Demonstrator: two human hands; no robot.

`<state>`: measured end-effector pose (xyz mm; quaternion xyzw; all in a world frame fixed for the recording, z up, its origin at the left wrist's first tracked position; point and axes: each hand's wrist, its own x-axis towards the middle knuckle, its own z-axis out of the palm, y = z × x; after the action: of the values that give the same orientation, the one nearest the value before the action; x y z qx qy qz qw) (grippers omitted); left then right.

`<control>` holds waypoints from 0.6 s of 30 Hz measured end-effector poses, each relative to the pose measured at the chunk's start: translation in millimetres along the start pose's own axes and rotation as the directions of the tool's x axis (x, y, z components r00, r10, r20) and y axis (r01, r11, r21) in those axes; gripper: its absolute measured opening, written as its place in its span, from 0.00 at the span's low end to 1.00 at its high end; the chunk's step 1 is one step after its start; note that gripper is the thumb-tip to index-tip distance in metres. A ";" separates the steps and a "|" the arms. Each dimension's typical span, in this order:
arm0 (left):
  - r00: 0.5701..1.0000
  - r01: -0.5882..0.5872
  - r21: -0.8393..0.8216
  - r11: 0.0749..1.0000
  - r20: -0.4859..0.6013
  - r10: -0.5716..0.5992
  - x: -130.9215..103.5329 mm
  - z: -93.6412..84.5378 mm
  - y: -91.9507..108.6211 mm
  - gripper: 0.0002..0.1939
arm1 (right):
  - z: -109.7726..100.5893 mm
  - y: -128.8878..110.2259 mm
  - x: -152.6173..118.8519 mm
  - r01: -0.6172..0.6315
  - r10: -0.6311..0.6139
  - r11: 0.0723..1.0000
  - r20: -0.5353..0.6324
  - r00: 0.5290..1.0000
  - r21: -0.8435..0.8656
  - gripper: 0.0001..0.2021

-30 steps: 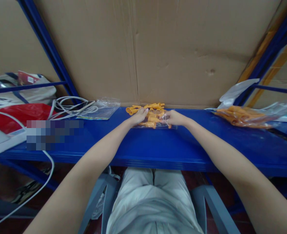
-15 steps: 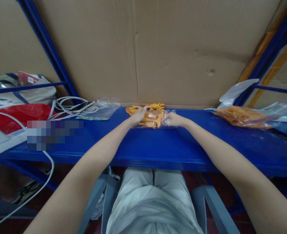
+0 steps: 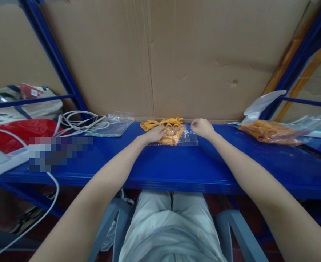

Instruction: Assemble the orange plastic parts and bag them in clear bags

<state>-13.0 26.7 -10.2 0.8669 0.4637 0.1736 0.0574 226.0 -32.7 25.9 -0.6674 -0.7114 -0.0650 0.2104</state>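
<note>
On the blue table, a clear plastic bag point(image 3: 189, 138) holds several orange plastic parts point(image 3: 168, 140) with tube-like, flared ends. More orange parts point(image 3: 149, 125) lie along its far side; whether these are inside the bag I cannot tell. My left hand point(image 3: 155, 134) is on the bag with its fingers bent over the parts, gripping them through the film. Just past the bag's right end, my right hand point(image 3: 203, 128) is raised slightly with its fingers curled together. Anything inside those fingers is hidden.
Another clear bag of orange parts point(image 3: 269, 131) lies to the right. A flat clear packet point(image 3: 116, 125) and coiled white cables point(image 3: 80, 122) are at left, near a red plastic bag point(image 3: 37, 129). A cardboard wall point(image 3: 193, 65) stands behind the blue table point(image 3: 165, 169).
My right hand has come off the bag's right end and moved slightly right and up, its fingers curled. My left hand has slid a little nearer over the bag.
</note>
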 end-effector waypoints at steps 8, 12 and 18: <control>0.998 -0.023 0.053 0.998 0.067 0.020 -0.9 -3.4 1.5 0.21 | 3.2 14.1 6.0 -0.145 0.145 0.989 0.003 0.989 -0.014 0.17; 0.999 -0.024 0.060 0.998 0.050 0.021 -1.4 -1.2 -0.1 0.22 | 8.5 15.9 23.8 -0.081 0.077 0.994 0.066 0.995 0.069 0.17; 0.999 -0.037 0.016 0.999 0.030 0.037 -3.3 -1.6 1.4 0.20 | 16.9 8.8 57.7 -0.015 -0.027 0.955 0.136 0.990 0.297 0.15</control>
<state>-14.1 23.1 -9.1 0.8782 0.4481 0.1581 0.0540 229.9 27.7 31.2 -0.6288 -0.7281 0.0886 0.2582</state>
